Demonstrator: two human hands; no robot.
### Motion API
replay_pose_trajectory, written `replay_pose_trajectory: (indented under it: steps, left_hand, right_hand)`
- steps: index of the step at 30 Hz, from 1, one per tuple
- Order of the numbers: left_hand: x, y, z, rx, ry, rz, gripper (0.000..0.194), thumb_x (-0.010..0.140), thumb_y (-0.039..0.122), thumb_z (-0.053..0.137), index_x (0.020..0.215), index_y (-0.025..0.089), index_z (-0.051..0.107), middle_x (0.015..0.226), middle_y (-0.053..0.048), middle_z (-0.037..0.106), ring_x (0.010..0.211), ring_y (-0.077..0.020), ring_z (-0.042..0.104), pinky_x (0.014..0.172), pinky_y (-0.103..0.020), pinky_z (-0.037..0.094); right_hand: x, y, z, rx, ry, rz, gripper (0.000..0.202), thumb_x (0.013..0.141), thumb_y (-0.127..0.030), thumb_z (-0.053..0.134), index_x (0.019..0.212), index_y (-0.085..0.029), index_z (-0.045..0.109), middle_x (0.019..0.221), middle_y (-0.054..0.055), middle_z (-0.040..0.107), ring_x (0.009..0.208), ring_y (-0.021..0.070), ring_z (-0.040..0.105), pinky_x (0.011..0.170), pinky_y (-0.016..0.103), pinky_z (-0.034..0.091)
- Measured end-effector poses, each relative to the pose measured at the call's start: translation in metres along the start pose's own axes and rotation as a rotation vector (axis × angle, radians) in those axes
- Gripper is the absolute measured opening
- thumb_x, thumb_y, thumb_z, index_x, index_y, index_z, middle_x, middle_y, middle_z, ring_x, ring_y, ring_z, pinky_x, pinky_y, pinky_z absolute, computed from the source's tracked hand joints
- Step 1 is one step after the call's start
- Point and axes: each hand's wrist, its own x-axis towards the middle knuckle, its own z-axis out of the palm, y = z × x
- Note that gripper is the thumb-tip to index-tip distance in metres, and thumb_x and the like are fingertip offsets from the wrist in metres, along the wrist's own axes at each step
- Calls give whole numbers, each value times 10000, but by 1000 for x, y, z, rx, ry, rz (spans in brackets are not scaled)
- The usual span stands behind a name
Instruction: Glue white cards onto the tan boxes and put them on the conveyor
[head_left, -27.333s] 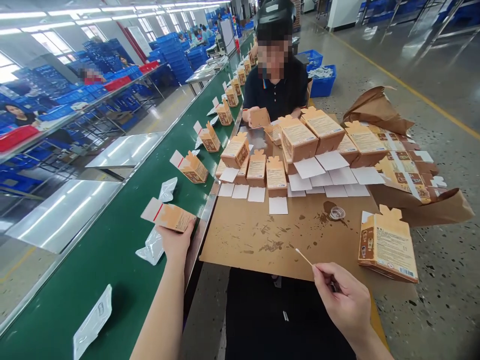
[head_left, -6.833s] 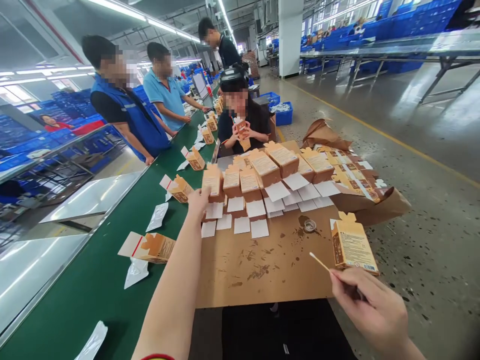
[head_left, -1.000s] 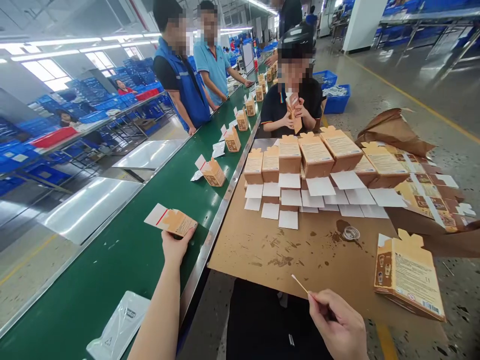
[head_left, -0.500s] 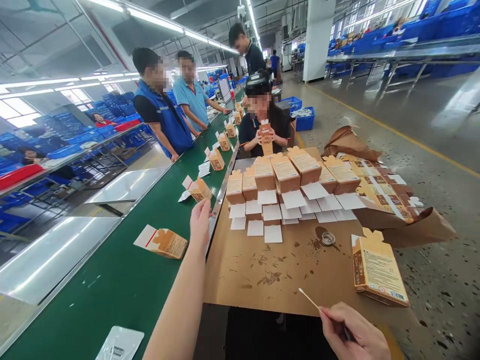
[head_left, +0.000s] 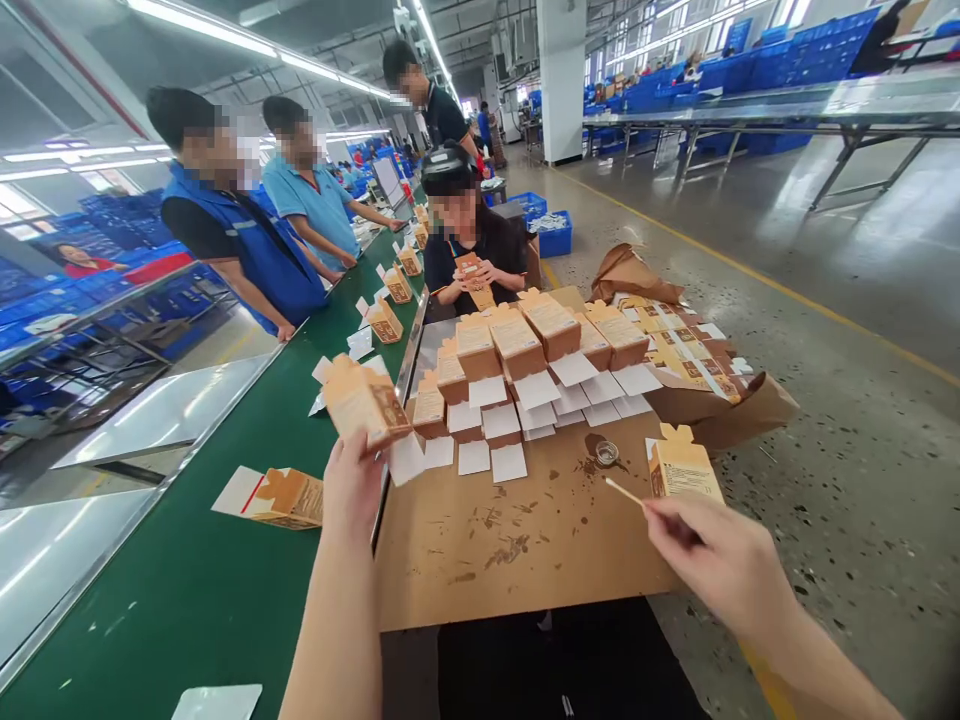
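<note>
My left hand [head_left: 352, 480] grips a tan and brown carton [head_left: 364, 405] from below, raised at the edge of the green conveyor belt [head_left: 247, 580]. A white flap [head_left: 407, 458] hangs from that carton's lower right. My right hand [head_left: 709, 545] pinches a cotton swab [head_left: 624, 490] over the brown cardboard sheet [head_left: 540, 560], its white tip pointing left. Left of the swab tip is a small clear glass dish [head_left: 606, 453] with wet spots around it. Partly behind my right hand stands another carton [head_left: 682, 465]. Similar cartons [head_left: 517, 345] are piled at the sheet's far side, white flaps toward me.
On the belt lie a carton [head_left: 289, 497] with a red-striped white flap and a white pouch [head_left: 217, 703]; more cartons [head_left: 384, 320] line up beyond. A person [head_left: 476, 240] wearing a headset sits across, holding a carton. Brown wrapping paper [head_left: 757, 410] lies at the right.
My left hand, reaching at the belt edge before, now holds up a carton. The right hand has moved up with the swab. My view has swung right, and the seated person's carton is lower.
</note>
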Motion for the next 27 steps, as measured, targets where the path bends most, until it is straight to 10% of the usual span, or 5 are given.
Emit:
replay_pose_trajectory:
  steps: [7, 17, 21, 27]
  left_hand:
    - [-117, -55, -41, 30, -179, -273, 866, 624, 558, 1207, 1356, 224, 886, 1441, -173, 921, 1433, -473, 844, 1198, -587, 701]
    - [-123, -98, -27, 151, -232, -259, 995, 500, 661, 1239, 1272, 247, 768, 1277, -162, 917, 1216, -421, 906, 1097, -578, 743]
    - [-132, -87, -21, 151, -231, -244, 957, 550, 695, 1222, 1263, 245, 767, 1307, -172, 912, 1261, -421, 899, 1143, -584, 730]
    - [-139, -76, -19, 158, -231, -230, 875, 646, 638, 1215, 1296, 252, 774, 1332, -158, 911, 1285, -402, 896, 1167, -576, 723]
  right_hand:
    - [68, 48, 22, -332, -522, 278, 339, 1056, -128, 618, 755, -273, 561, 782, 21, 731, 737, 203, 646, 726, 312, 436]
    - [76, 62, 24, -253, -483, 217, 384, 1034, -141, 685, 704, -283, 550, 747, 22, 746, 697, 204, 648, 689, 328, 408]
    - [36, 29, 30, -63, -270, 93, 296, 1129, -232, 596, 862, -293, 708, 782, 3, 771, 681, 188, 703, 674, 303, 499]
    - [-41, -57, 114, 118, -331, -26, 392, 1137, -113, 489, 860, -287, 706, 747, -29, 768, 639, 133, 729, 646, 221, 565]
